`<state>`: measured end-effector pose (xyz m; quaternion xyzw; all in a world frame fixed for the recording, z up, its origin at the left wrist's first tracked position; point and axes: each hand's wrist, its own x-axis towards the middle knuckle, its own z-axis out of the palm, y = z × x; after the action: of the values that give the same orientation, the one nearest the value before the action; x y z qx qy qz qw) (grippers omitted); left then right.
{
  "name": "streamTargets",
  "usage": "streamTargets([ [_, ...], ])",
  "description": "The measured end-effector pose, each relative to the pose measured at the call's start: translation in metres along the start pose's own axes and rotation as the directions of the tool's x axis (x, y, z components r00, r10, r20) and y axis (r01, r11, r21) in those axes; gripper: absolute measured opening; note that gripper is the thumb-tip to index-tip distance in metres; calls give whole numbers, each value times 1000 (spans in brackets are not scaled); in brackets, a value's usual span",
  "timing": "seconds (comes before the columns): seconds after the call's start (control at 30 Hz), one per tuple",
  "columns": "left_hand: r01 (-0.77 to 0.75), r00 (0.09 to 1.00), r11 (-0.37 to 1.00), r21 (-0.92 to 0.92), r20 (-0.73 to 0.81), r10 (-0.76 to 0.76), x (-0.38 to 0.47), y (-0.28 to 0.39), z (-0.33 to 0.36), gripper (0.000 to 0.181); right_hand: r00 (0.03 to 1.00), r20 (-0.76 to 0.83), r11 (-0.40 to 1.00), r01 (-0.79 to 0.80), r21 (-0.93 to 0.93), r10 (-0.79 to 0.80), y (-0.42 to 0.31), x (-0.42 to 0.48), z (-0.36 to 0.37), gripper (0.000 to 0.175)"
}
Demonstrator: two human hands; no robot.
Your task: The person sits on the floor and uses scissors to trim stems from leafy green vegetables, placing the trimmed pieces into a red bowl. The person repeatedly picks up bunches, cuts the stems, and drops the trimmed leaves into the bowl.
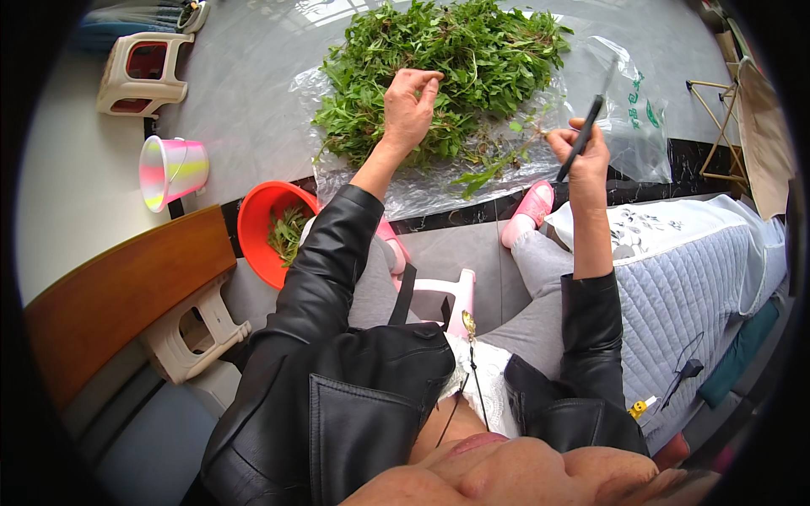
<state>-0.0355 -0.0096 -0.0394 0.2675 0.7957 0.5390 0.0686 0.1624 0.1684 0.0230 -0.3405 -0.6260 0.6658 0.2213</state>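
Note:
A broad heap of leafy greens with roots and stems lies on a clear plastic sheet on the floor. My left hand is over the heap's near side, thumb and fingertips drawn close together; whether anything is pinched there cannot be made out. In my right hand is a knife with a black handle, its blade angled up and away. The thumb and finger of that hand also pinch a thin, rooty sprig. Loose stems and leaves trail below it on the plastic.
Left of my legs stands a red basin holding some greens. Beyond it are a striped plastic bucket and a beige stool. A quilted cover lies over the seat on my right. A folding frame stands far right.

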Motion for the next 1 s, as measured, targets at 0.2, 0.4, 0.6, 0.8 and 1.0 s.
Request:
streamTargets([
  [0.2, -340, 910, 928, -154, 196, 366, -27, 39, 19, 27, 995, 104, 970, 22, -241, 3, -1, -17, 25, 37],
  [0.4, -410, 778, 894, -180, 443, 445, -43, 35, 37, 39, 991, 116, 965, -38, -260, 71, 4, -23, 36, 35],
  [0.6, -251, 770, 934, -253, 532, 351, -47, 25, 43, 20, 995, 85, 959, -27, -281, 53, 5, -26, 36, 31],
  [0.8, 352, 671, 867, -352, 741, 29, -52, 35, 41, 14, 997, -10, 946, -71, -317, 72, 6, -24, 32, 37],
  [1.0, 321, 627, 894, -312, 778, 46, -50, 34, 38, 21, 997, -24, 904, -79, -420, 76, 8, -19, 25, 39],
])
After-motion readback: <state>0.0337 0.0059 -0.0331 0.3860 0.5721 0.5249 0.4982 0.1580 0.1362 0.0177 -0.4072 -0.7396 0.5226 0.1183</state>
